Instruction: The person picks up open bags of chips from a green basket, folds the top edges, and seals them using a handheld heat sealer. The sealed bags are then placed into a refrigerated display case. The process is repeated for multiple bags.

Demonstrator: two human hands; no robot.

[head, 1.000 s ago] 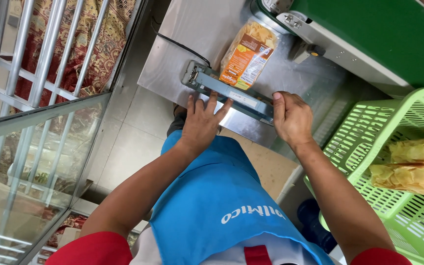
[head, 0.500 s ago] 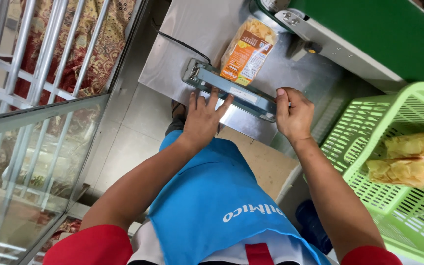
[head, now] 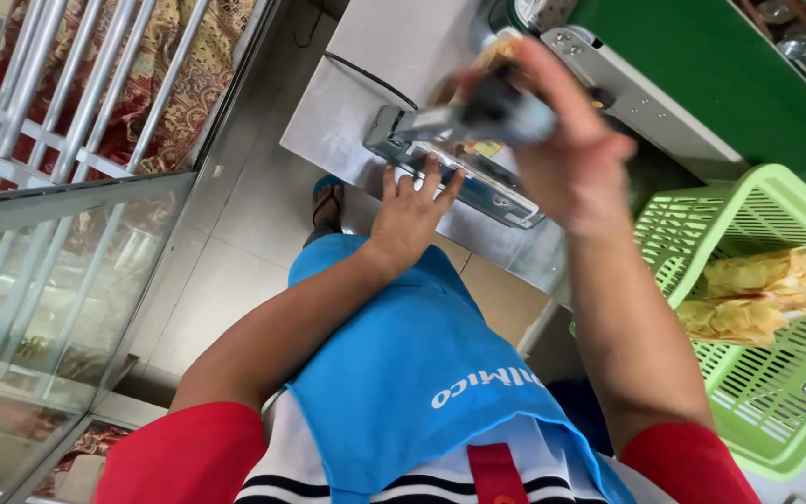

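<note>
steel table point(head: 403, 47) | heat sealer point(head: 478, 173) on it | black cable point(head: 370, 77)

A small packing workshop — heat sealer point(head: 464, 168) on steel table point(head: 394, 56), green basket point(head: 748, 308).

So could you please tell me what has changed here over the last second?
The right hand has risen from the sealer, lifting its arm off the base. The left hand stays at the sealer's near edge, and the snack bags still lie in the green basket.
</note>
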